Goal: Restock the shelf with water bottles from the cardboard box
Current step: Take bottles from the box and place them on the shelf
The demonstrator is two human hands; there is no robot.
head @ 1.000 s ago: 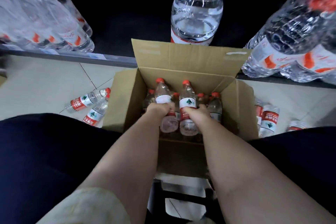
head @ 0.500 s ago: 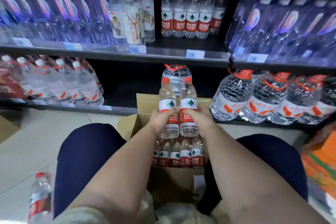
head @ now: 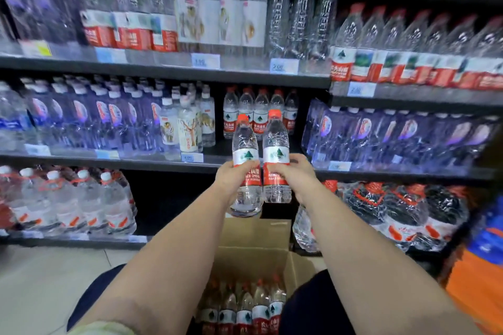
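My left hand point(head: 235, 178) grips one small red-capped water bottle point(head: 245, 141) around its red label. Beside it, my right hand point(head: 294, 174) grips a second matching bottle point(head: 275, 139). Both bottles are upright, side by side, raised in front of the middle shelf point(head: 163, 164). Behind them a short row of the same red-label bottles point(head: 258, 111) stands deep in a dark gap on that shelf. The open cardboard box point(head: 255, 231) sits on the floor between my knees, with several more bottles point(head: 245, 310) upright inside.
Blue-label bottles point(head: 81, 117) fill the middle shelf at left and wrapped packs point(head: 394, 133) at right. Large red-handled jugs point(head: 81, 198) line the bottom shelf on both sides. The top shelf point(head: 163, 71) is packed with bottles. An orange and blue pack point(head: 479, 275) is at far right.
Both hands lifted the two bottles out of the box and up from the bottom shelf level to the middle shelf. My view tilted up from the box to the shelves.
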